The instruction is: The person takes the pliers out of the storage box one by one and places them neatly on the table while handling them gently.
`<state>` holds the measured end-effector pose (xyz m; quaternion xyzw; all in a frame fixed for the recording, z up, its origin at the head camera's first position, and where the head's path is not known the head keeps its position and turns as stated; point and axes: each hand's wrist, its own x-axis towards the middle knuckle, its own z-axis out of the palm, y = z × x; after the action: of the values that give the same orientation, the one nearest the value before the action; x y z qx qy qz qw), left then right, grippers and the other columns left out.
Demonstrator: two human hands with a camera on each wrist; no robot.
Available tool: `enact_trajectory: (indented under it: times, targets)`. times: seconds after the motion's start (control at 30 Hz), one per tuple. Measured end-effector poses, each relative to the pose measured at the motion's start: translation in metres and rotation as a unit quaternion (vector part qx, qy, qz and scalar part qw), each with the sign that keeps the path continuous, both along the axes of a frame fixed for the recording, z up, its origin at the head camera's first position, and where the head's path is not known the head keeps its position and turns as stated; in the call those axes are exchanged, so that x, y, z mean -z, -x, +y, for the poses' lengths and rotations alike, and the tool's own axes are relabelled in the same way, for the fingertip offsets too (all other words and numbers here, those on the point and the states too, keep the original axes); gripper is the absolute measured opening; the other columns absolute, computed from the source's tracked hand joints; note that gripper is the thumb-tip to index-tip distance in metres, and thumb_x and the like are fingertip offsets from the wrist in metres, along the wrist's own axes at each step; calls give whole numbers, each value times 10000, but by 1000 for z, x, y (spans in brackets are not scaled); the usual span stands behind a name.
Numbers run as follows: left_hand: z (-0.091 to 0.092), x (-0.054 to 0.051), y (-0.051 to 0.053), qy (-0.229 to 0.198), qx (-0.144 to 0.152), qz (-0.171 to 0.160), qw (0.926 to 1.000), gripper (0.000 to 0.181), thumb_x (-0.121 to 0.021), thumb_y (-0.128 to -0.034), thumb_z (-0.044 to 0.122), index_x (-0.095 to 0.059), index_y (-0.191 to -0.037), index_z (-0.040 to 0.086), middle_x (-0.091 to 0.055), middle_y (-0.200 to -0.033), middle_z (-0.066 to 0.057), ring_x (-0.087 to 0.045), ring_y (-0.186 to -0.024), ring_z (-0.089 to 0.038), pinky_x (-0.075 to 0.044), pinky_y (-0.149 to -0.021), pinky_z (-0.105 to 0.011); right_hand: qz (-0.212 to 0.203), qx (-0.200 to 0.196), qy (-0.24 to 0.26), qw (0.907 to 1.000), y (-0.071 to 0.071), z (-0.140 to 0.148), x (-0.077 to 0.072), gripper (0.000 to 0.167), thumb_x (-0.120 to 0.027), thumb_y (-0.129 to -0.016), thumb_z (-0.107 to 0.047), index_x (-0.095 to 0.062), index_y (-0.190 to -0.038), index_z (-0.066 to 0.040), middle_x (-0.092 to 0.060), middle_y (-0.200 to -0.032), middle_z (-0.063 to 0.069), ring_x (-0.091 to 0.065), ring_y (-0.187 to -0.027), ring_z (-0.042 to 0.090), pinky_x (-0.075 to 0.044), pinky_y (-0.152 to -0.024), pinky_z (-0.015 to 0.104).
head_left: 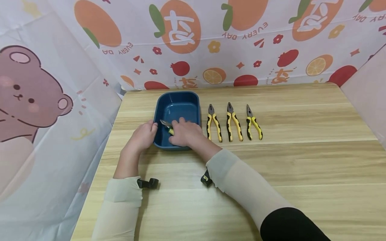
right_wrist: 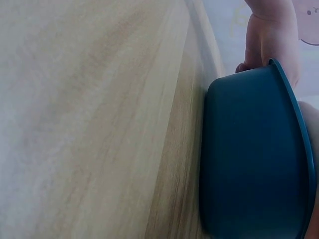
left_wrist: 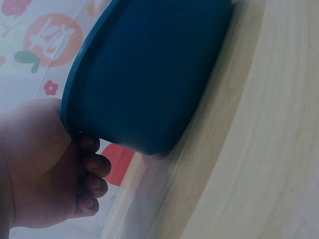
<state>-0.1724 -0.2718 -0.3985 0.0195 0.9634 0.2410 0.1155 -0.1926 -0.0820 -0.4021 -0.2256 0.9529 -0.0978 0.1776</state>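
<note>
A dark blue plastic bin (head_left: pixel 181 109) stands on the table. My left hand (head_left: pixel 141 136) grips its left rim, the thumb over the edge and the fingers against the outer wall, as the left wrist view also shows. Inside the bin, my right hand (head_left: pixel 187 133) holds a pair of pliers (head_left: pixel 165 124) with green and yellow handles, the metal jaws pointing up and left. Most of the handles is hidden under that hand. In the right wrist view the wall of the bin (right_wrist: pixel 254 154) covers the right fingers.
Right of the bin lie three pliers in a row with yellow and black handles: one pair (head_left: pixel 209 124) nearest it, a middle pair (head_left: pixel 229 124), and a needle-nose pair (head_left: pixel 249 125). A fruit-print cloth (head_left: pixel 229 60) hangs behind the wooden table (head_left: pixel 301 167).
</note>
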Motion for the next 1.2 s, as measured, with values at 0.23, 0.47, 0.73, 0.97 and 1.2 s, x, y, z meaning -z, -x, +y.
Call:
enact_trajectory:
  times: [0.23, 0.47, 0.73, 0.97, 1.2]
  targets:
    - [0, -1, 0, -27, -23, -52, 10000, 540, -176, -1070, 383, -513, -1240, -3, -568, -1165, -221, -517, -1031, -351, -423, -947, -532, -302, -45, 228, 9993, 0, 1, 0, 602, -374, -976, -522, -316, -1503, -236, -476, -1420, 46, -522, -1169, 211, -497, -884, 421]
    - [1, 1, 0, 33, 53, 100, 9999, 539, -178, -1070, 362, -519, -1241, -19, -577, -1208, -246, -533, -1076, -366, -410, -991, -555, -4, -30, 222, 9997, -2, 0, 3, 572, -300, -1004, -594, -409, -1409, -205, -619, -1132, -12, -576, -886, 165, -489, -674, 365]
    - [1, 2, -1, 18, 34, 111, 9999, 522, -179, -1070, 365, -535, -1173, -1, -588, -1102, -221, -529, -1010, -353, -429, -921, -527, 204, 112, 251, 9994, -2, -1, 6, 637, -311, -980, -646, -507, -1363, -176, -621, -1138, -17, -575, -893, 161, -504, -715, 367]
    - [0, 3, -1, 8, 36, 154, 9999, 532, -179, -1070, 371, -522, -1222, -6, -580, -1167, -229, -528, -1043, -354, -424, -959, -544, 344, 239, 458, 9981, -3, 0, 5, 561, -417, -939, -611, -539, -1239, -153, -572, -895, -13, -563, -758, 169, -440, -583, 318]
    - [0, 5, -1, 24, 51, 162, 9999, 526, -182, -1070, 370, -528, -1192, -5, -580, -1180, -237, -532, -1062, -359, -419, -959, -549, 414, 193, 310, 9985, -4, 1, 6, 639, -458, -920, -610, -464, -1369, -155, -575, -1028, -7, -549, -832, 168, -457, -651, 330]
